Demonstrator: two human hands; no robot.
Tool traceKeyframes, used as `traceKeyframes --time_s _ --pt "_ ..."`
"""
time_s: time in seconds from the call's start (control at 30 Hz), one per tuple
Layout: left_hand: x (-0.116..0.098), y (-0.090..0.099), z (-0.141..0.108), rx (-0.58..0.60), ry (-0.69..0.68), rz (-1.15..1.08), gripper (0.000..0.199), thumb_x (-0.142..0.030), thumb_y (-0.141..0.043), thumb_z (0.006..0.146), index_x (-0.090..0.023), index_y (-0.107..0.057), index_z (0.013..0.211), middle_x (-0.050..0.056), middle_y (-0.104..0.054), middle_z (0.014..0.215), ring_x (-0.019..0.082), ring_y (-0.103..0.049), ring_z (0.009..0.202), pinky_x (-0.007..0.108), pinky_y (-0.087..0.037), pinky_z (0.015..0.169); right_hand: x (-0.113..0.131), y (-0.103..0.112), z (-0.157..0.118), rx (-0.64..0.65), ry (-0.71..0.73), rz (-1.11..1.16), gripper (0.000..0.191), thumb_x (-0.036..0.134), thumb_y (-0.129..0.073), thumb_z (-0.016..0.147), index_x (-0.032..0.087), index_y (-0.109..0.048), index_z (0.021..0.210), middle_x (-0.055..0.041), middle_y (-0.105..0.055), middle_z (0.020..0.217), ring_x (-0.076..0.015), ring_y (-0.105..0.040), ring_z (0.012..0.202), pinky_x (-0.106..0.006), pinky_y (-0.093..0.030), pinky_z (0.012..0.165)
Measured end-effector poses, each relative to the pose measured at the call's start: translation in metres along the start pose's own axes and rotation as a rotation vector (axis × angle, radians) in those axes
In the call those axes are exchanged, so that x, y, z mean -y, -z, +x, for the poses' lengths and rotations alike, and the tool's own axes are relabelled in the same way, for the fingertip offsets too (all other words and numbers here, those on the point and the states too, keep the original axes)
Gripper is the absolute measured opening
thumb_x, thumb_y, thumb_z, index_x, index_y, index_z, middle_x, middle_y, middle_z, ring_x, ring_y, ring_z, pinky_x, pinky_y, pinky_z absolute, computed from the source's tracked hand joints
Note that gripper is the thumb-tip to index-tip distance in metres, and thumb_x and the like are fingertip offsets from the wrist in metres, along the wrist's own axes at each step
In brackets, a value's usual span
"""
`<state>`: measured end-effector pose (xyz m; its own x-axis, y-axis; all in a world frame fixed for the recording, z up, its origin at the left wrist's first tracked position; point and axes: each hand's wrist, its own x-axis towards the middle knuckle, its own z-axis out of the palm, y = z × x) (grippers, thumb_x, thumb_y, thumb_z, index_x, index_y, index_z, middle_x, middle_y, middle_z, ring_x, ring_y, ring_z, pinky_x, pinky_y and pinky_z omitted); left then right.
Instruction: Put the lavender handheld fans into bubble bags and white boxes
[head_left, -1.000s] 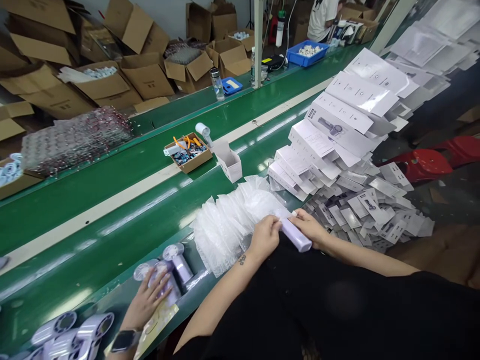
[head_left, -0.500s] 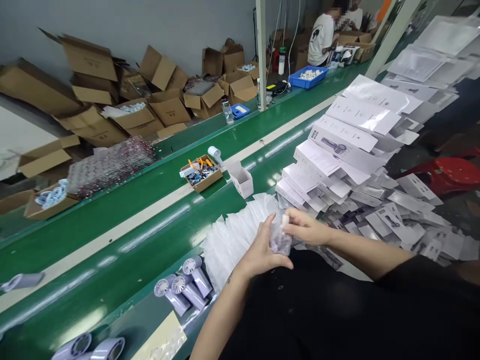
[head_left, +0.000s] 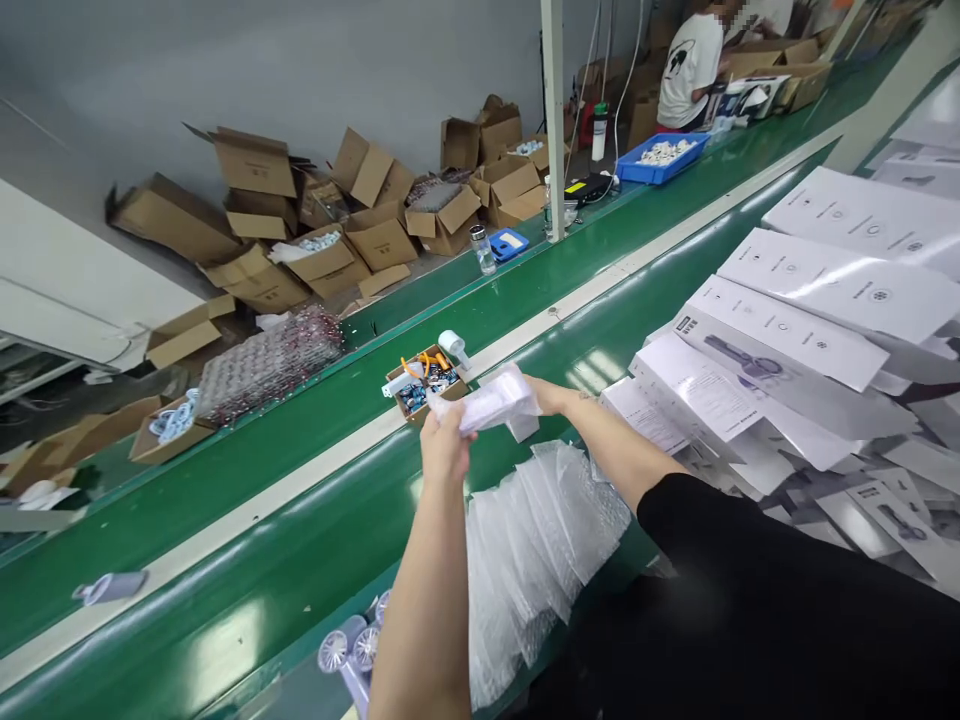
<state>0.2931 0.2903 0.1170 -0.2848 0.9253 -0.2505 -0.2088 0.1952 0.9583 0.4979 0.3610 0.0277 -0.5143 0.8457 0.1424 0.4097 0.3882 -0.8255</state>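
A purple fan in a clear bubble bag is stretched between my two hands above the green belt. My left hand is closed on its left end, fingers pinching the plastic. At the other end, my right hand grips the bag. Just behind and below the bagged fan stands an open white box, partly covered by it. A fanned stack of bubble bags lies nearer to me. Purple fans lie beside my left forearm, partly hidden by it.
A small carton of parts sits on the belt, a white fan at its corner. Flattened white boxes pile up at right. One purple fan lies far left. A person in a white shirt is beyond a blue tray.
Both hands have moved forward from near my body to over the belt, carrying the bagged fan, now held out lengthwise. The camera view has shifted too.
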Motion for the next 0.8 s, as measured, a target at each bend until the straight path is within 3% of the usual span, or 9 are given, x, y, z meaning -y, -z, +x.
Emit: traceKeyframes --time_s 0.07,0.13,0.23,0.3,0.5,0.67,0.8 --pt "0.006 -0.017 0.013 -0.097 -0.045 0.189 0.034 -0.036 -0.062 0.068 -0.016 -0.055 0.095 0.002 -0.059 0.081 0.012 -0.056 0.059 0.022 -0.042 0.048 -0.007 -0.002 -0.003 -0.019 -0.024 0.003 0.074 0.015 -0.072 0.056 0.016 -0.043 0.124 -0.0127 -0.050 0.125 -0.0279 -0.048 0.115 -0.039 -0.038 0.097" --pt "0.013 -0.026 0.012 -0.190 -0.180 0.526 0.024 -0.034 -0.056 0.075 -0.017 -0.055 0.093 0.005 -0.059 0.084 0.017 -0.059 0.070 0.028 -0.046 0.059 -0.011 -0.004 -0.009 -0.048 -0.069 0.008 0.073 0.018 -0.073 0.056 0.017 -0.041 0.121 -0.0119 -0.050 0.121 -0.0259 -0.051 0.109 -0.037 -0.041 0.092" --pt "0.021 -0.037 -0.003 -0.183 -0.417 1.038 0.014 -0.025 -0.049 0.081 -0.017 -0.054 0.091 0.010 -0.058 0.093 0.024 -0.058 0.091 0.033 -0.046 0.075 -0.013 -0.009 -0.013 -0.077 -0.117 0.039 0.074 0.023 -0.077 0.053 0.019 -0.038 0.116 -0.0085 -0.050 0.114 -0.0228 -0.052 0.102 -0.034 -0.042 0.087" --pt "0.021 -0.051 -0.010 -0.166 -0.458 1.218 0.014 -0.020 -0.044 0.082 -0.016 -0.053 0.093 0.014 -0.056 0.099 0.026 -0.056 0.096 0.035 -0.045 0.077 -0.014 -0.012 -0.012 -0.076 -0.136 0.027 0.076 0.023 -0.078 0.052 0.019 -0.037 0.115 -0.0080 -0.049 0.112 -0.0222 -0.051 0.101 -0.033 -0.041 0.086" --pt "0.008 -0.104 0.015 -0.205 -0.335 1.294 0.020 -0.015 -0.038 0.085 -0.013 -0.049 0.102 0.017 -0.055 0.100 0.028 -0.057 0.094 0.036 -0.045 0.074 -0.012 -0.003 -0.017 -0.138 -0.165 0.004 0.071 0.019 -0.072 0.057 0.018 -0.037 0.118 -0.0086 -0.048 0.115 -0.0220 -0.049 0.103 -0.033 -0.039 0.088" --pt "0.029 -0.121 0.007 0.064 -0.469 1.390 0.020 -0.015 -0.038 0.086 -0.012 -0.051 0.101 0.020 -0.052 0.107 0.031 -0.050 0.107 0.039 -0.043 0.080 -0.002 0.004 -0.026 -0.145 -0.145 0.101 0.064 0.022 -0.071 0.061 0.018 -0.042 0.118 -0.0072 -0.053 0.112 -0.0223 -0.050 0.105 -0.034 -0.039 0.092" --pt "0.047 -0.116 -0.002 0.194 -0.443 1.290 0.034 -0.020 -0.040 0.087 -0.013 -0.043 0.120 0.019 -0.050 0.118 0.026 -0.049 0.109 0.038 -0.038 0.090 0.004 0.002 -0.027 -0.122 -0.119 0.111 0.063 0.024 -0.071 0.061 0.017 -0.045 0.118 -0.0075 -0.055 0.112 -0.0230 -0.051 0.105 -0.036 -0.039 0.093"
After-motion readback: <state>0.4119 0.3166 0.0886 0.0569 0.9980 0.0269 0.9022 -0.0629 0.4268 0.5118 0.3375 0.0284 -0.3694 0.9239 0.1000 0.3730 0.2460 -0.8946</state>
